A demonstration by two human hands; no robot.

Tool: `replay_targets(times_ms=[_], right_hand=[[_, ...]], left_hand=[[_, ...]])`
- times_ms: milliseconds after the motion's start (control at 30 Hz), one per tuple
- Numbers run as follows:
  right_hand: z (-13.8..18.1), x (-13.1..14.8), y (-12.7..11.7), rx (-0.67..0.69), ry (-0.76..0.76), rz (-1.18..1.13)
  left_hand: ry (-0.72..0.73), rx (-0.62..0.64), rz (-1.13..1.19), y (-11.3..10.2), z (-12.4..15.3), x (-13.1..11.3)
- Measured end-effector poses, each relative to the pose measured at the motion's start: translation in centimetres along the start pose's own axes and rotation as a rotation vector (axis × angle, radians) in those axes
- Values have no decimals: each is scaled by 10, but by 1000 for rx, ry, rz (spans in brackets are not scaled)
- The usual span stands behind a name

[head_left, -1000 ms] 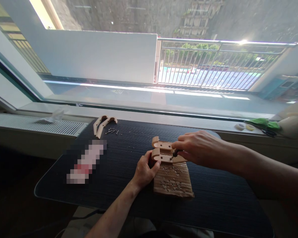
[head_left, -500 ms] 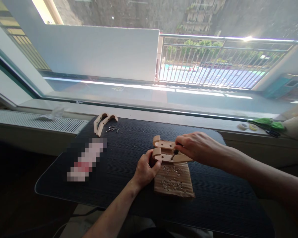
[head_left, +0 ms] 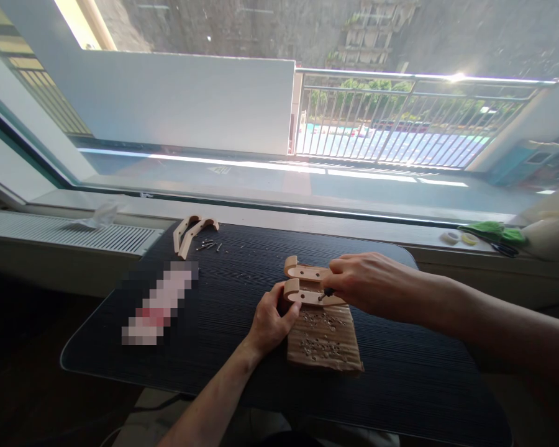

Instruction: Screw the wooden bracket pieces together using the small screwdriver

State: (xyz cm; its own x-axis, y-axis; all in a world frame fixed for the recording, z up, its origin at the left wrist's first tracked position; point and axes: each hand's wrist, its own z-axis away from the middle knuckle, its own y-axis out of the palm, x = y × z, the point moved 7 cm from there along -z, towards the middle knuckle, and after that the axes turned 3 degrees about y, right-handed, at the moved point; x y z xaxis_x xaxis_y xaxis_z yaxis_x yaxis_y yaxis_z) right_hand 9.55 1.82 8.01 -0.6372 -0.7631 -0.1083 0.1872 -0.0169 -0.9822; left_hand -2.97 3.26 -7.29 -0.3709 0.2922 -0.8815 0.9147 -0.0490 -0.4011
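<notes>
Two curved wooden hook pieces (head_left: 305,273) lie side by side on a scrap of cardboard (head_left: 323,341) in the middle of the dark table (head_left: 223,310). My left hand (head_left: 271,321) is closed on the rounded left end of the nearer wooden piece (head_left: 300,294), holding it down. My right hand (head_left: 368,285) grips a small dark-handled tool (head_left: 327,292) whose tip rests on the top face of that nearer piece. Most of the tool is hidden inside my fist.
Another pair of wooden hook pieces (head_left: 190,233) and several loose screws (head_left: 209,246) lie at the table's far left. A blurred pink-white object (head_left: 161,302) sits left of centre. Tape rolls (head_left: 457,238) and green items (head_left: 494,232) rest on the window sill. Wood chips dot the cardboard.
My right hand has shifted slightly around the tool on the nearer piece. The left hand and the wooden pieces stay where they were; the view wobbles a little.
</notes>
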Motion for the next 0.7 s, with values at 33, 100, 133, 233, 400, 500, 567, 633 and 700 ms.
replay_targets(times_ms=[33,100,133,233,400,500,567,633,700], right_hand=[[-1,1,1,5,-11,-20],[-4,1,4,13,-8,-53],[-5,0,5,19,8,-59],[-10,-8,9,64,115,-50],[-13,-20,9,77,257,-23],[-14,-18,5,60,257,20],[-14,-16,2,53,245,46],[-13,-13,-2,68,228,66],[-11,-8,-3,93,188,68]], left_hand=[[-1,2,-5,0,0,0],[-2,12,-14,1,0,0],[-2,17,-17,1,0,0],[-6,22,-27,1,0,-1],[5,22,-22,0,0,-1],[3,17,-14,1,0,-1],[3,7,-12,0,0,-2],[9,7,8,0,-1,-3],[16,20,40,0,-1,-5]])
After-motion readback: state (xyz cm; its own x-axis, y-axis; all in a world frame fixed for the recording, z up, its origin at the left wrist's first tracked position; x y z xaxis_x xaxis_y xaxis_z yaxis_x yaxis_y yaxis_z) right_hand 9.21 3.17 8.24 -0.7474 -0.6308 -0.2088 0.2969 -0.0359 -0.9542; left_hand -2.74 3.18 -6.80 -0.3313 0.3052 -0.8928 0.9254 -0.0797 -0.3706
